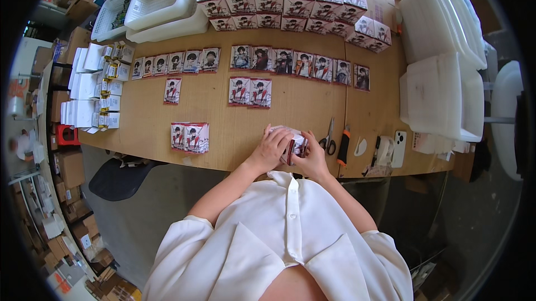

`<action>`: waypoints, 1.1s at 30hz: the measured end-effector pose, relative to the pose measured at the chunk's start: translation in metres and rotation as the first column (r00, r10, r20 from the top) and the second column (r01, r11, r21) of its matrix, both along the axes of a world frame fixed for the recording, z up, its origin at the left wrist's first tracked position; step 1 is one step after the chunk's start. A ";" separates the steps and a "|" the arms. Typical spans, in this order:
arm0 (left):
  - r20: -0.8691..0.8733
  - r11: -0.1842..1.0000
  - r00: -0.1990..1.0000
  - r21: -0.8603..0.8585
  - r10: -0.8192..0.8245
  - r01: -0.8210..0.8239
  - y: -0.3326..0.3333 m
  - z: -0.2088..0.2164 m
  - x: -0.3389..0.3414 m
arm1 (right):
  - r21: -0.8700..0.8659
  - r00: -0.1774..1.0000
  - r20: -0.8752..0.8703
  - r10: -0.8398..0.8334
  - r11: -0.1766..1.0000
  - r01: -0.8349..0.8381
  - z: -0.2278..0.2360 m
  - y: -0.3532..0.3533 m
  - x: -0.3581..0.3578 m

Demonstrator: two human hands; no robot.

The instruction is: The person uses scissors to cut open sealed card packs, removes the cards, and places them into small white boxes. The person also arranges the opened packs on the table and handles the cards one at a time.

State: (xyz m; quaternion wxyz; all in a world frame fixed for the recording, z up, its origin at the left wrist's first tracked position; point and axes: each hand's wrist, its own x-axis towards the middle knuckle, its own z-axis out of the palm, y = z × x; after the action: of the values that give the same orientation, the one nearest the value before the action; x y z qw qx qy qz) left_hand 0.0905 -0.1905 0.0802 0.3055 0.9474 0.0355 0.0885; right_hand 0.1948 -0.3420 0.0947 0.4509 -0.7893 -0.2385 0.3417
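Note:
Near the front edge of the table, my two hands are closed around a small printed box point(298, 143) in white, red and dark tones. My left hand point(270, 150) wraps its far and left side, with the fingers over the top. On the right side, my right hand point(314, 158) grips with thumb and fingers. The hands hide much of the box, so I cannot tell if its flap is up. To the left lie overlapping stacks of red-and-white card packets point(196, 138). Two more packets point(250, 92) lie farther up, and a single packet point(172, 91) to their left.
Across the table runs a row of picture packets point(302, 65). Behind it are stacked printed boxes point(269, 2) and white plastic bins point(161, 0). Scissors point(331, 137), a cutter point(343, 146) and a phone point(398, 149) lie right of my hands. White cartons point(89, 86) line the left.

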 end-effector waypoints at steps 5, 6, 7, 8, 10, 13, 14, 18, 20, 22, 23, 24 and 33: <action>0.004 1.000 1.000 -0.030 0.002 -0.002 0.006 -0.016 -0.003 | -0.038 0.995 -0.093 -0.027 0.999 0.023 0.031 0.010 0.002; 0.000 0.993 1.000 -0.119 0.025 -0.025 0.010 -0.013 -0.005 | -0.012 0.977 -0.201 -0.069 0.998 0.068 0.039 0.012 0.003; -0.008 0.977 0.999 -0.208 0.050 -0.050 0.014 -0.010 -0.008 | 0.009 0.945 -0.309 -0.106 0.993 0.114 0.049 0.012 0.005; -0.003 0.967 0.999 -0.252 0.046 -0.045 0.020 -0.020 -0.012 | -0.012 0.950 -0.281 -0.135 0.991 0.137 0.057 0.012 0.011; 0.007 0.876 0.996 -0.476 0.093 -0.079 0.018 -0.035 -0.020 | 0.161 0.960 -0.259 -0.102 0.976 0.147 0.025 0.002 0.023; -0.046 0.828 0.997 -0.556 0.057 -0.073 0.022 -0.040 -0.031 | 0.086 0.853 -0.475 -0.217 0.953 0.290 0.020 0.004 0.047; -0.090 0.816 0.995 -0.572 0.039 -0.084 0.023 -0.035 -0.035 | 0.036 0.864 -0.433 -0.259 0.952 0.303 0.017 0.004 0.054; -0.007 0.877 0.993 -0.468 0.120 -0.109 0.019 -0.023 -0.031 | -0.033 0.981 0.059 -0.186 0.982 0.188 -0.039 -0.012 0.051; 0.007 0.929 0.980 -0.319 0.199 -0.187 0.017 -0.002 -0.027 | -0.041 0.924 0.379 -0.049 0.997 0.070 -0.029 -0.006 0.041; -0.001 0.936 0.961 -0.230 0.275 -0.268 0.015 0.017 -0.023 | 0.088 0.835 0.549 -0.037 0.996 -0.014 -0.010 0.002 0.026; 0.020 0.924 0.951 -0.243 0.310 -0.296 0.016 0.010 -0.024 | 0.125 0.796 0.605 0.017 0.985 -0.117 -0.005 0.002 0.021; 0.040 0.912 0.939 -0.256 0.343 -0.322 0.017 -0.001 -0.025 | 0.155 0.749 0.660 0.064 0.963 -0.219 -0.001 0.002 0.016; -0.567 -0.225 0.762 -0.824 0.313 -0.520 0.007 -0.025 -0.021 | 0.011 0.530 0.822 0.210 0.923 -0.384 0.033 -0.004 0.007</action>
State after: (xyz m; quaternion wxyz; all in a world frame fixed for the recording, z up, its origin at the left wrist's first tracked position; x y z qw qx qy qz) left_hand 0.0699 -0.1835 0.0549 0.8256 0.3643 0.4262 0.0633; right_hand 0.2019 -0.3465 0.1278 0.3009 -0.7574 -0.5794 -0.0069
